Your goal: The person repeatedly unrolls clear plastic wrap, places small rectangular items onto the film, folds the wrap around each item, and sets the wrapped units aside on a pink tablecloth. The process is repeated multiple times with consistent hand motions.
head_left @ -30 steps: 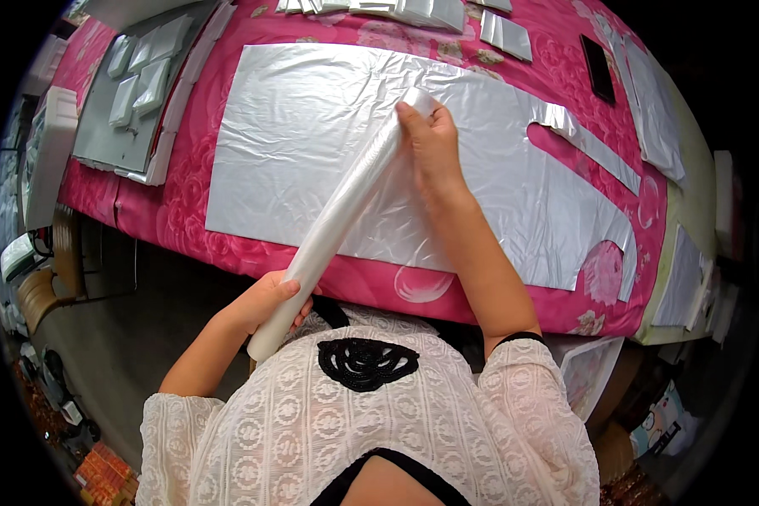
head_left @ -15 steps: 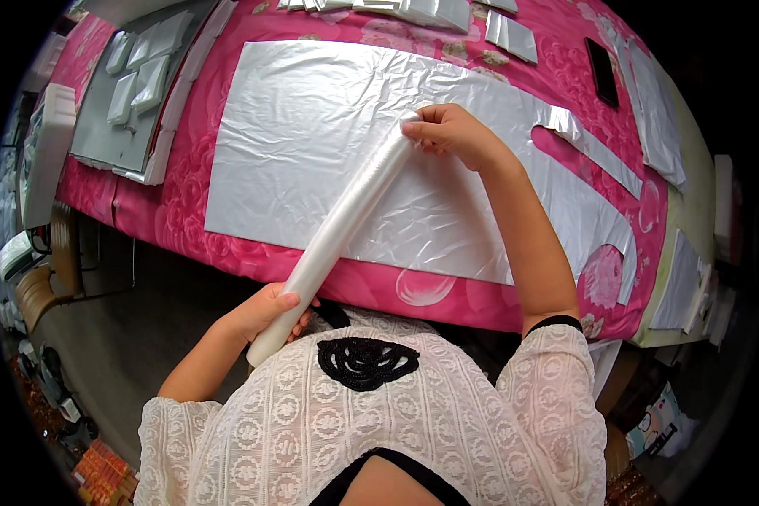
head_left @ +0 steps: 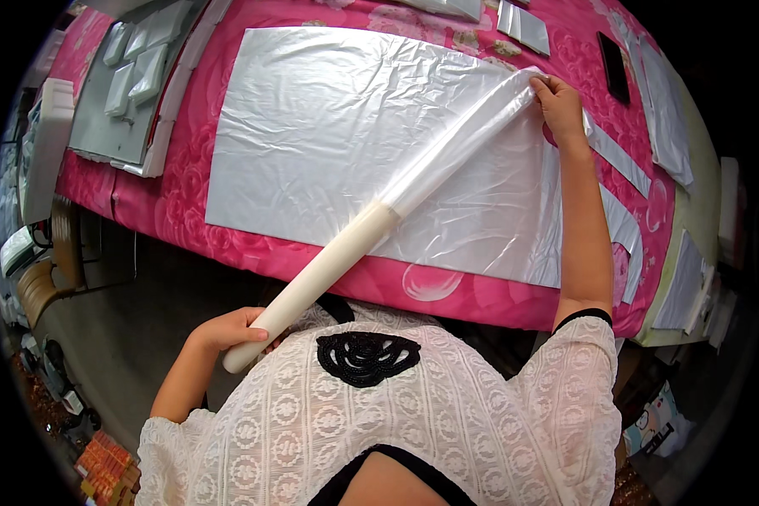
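Observation:
A long cream cardboard roll (head_left: 320, 276) runs slantwise from my chest toward the table. My left hand (head_left: 232, 329) grips its near end. Clear plastic film (head_left: 468, 143) stretches off the roll's far end, and my right hand (head_left: 558, 103) pinches the film's end over the table's far right. Beneath the film lies a large silvery plastic sheet (head_left: 329, 126) spread flat on the pink flowered tablecloth (head_left: 177, 177).
A grey tray with white foam pieces (head_left: 131, 80) sits at the table's left. Silver strips (head_left: 620, 160) lie right of the sheet, a dark phone (head_left: 613, 55) beyond them. More silvery sheets (head_left: 523, 21) lie at the far edge. Chairs (head_left: 38, 270) stand on the floor at left.
My right hand has drawn the film's end away to the right and farther over the table. More bare cardboard shows on the roll. My left hand keeps its grip near my chest.

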Motion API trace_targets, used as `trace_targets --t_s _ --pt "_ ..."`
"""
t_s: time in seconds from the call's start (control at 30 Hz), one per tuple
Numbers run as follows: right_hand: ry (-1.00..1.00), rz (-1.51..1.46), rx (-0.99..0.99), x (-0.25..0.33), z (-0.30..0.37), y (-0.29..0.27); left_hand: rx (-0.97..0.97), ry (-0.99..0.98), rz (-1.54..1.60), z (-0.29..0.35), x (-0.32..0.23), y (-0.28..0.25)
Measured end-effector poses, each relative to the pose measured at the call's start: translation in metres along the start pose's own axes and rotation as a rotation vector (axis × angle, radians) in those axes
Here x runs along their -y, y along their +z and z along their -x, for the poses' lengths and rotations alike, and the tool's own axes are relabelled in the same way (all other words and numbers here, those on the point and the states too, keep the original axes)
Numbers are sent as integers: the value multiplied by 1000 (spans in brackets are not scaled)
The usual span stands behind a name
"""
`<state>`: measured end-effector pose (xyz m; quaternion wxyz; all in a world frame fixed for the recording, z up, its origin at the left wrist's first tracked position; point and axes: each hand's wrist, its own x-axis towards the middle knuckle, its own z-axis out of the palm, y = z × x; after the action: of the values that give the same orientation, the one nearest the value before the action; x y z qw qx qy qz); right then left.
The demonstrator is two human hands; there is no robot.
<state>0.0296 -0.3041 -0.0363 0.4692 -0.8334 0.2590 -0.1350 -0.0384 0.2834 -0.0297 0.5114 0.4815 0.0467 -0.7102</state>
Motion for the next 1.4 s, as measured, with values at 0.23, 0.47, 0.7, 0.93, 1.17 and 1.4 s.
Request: trace_targets --t_s 0.23,0.47,0.7,0.93,1.17,1.4 --pt "8 -167 67 -7 2 4 60 31 -573 3 -71 13" --pt "-108 -157 344 31 15 63 -467 620 -1721 -75 -178 69" --pt "-85 -98 402 44 15 72 -114 1250 -1860 -117 -158 85" --pt "85 -119 381 58 12 62 -75 965 -1931 -131 -119 75" --pt "-374 146 313 100 142 64 -178 930 -1919 -131 -99 87" --pt "-470 488 177 69 187 60 -238 904 -1976 -127 -88 95"
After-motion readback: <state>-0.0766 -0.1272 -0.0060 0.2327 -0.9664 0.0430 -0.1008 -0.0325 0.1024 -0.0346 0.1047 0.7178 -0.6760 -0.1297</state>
